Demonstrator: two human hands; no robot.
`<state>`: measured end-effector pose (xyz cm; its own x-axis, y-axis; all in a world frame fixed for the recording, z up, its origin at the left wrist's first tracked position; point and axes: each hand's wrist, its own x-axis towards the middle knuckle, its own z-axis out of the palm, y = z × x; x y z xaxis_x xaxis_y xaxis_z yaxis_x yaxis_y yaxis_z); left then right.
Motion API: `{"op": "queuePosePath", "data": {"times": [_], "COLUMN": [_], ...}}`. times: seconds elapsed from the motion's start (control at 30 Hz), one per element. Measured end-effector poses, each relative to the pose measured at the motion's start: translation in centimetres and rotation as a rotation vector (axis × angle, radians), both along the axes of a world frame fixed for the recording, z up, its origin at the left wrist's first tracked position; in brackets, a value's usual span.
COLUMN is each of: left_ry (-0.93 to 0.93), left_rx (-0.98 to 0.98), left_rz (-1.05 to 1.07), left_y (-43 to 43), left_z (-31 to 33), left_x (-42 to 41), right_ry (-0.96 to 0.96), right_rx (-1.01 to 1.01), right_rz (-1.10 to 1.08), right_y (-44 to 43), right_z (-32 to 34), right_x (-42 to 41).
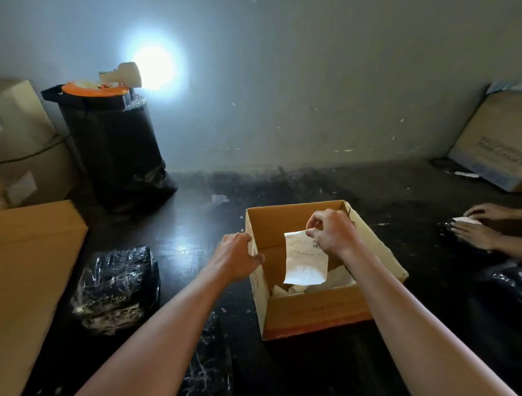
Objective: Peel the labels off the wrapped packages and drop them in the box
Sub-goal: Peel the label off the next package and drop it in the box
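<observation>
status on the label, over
Right hand pinches peeled label, hanging over open box. Left hand at box's left rim, grip unclear. Nothing between label and box.

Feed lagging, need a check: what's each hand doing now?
Left hand: fingers curled by the box rim; grip cannot be told.
Right hand: pinching a peeled label.

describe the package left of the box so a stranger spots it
Find the open box at centre. Left of it, beside the big flat carton, lies the package: a blocky black bundle in shiny crinkled wrap. No other package lies by that carton.
</observation>
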<state>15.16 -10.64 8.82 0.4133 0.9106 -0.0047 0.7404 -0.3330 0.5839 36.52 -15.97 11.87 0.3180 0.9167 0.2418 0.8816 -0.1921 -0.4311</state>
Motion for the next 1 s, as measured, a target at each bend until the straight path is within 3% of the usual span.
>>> {"op": "queuePosePath", "data": {"times": [0.53,0.83,1.0], "left_ry": [-0.11,-0.508,-0.59], "left_rx": [-0.108,-0.326,-0.362], "left_rz": [0.129,0.26,0.243], "left_y": [-1.2,-2.5,-2.8], "left_z": [-3.9,-7.2,-7.9], "left_x": [3.3,3.8,4.0], "right_ry": [-0.093,-0.104,-0.123], "right_rx": [-0.138,-0.083,-0.169], "right_rz": [0.072,0.046,0.087], "right_y": [1.9,2.3,2.6], "right_z": [-4.4,-5.7,-6.2], "right_x": [3.8,4.1,4.1]}}
